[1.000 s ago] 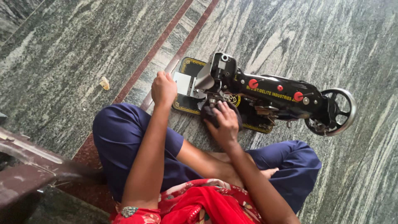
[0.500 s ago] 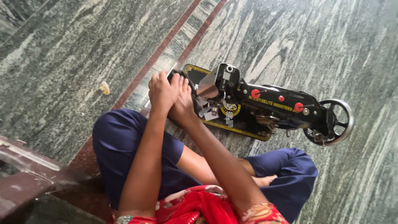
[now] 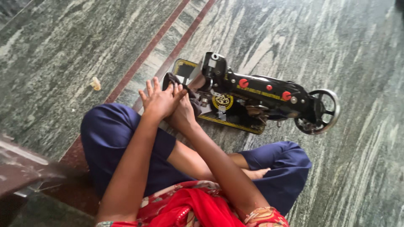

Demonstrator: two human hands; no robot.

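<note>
- The person sits cross-legged on a grey-green streaked stone floor (image 3: 63,54), legs in dark blue trousers (image 3: 113,143), with red patterned cloth (image 3: 189,208) at the near edge of the view.
- A black sewing machine (image 3: 256,90) lies on the floor just beyond the knees, on a black base with a yellow border; its handwheel (image 3: 317,111) is at the right end and its needle end at the left.
- A small piece of dark cloth (image 3: 174,80) rests at the left, needle end of the machine, touching the fingertips of both hands.
- The left hand (image 3: 158,101) is over the cloth with its fingers spread; its grip is loose, fingers fanned out on the fabric rather than clenched.
- The right hand (image 3: 185,115) lies just beside and partly under the left hand, against the cloth; how its grip stands cannot be told because the left hand covers it.
- A small pale scrap (image 3: 96,83) lies on the floor well to the left.
</note>
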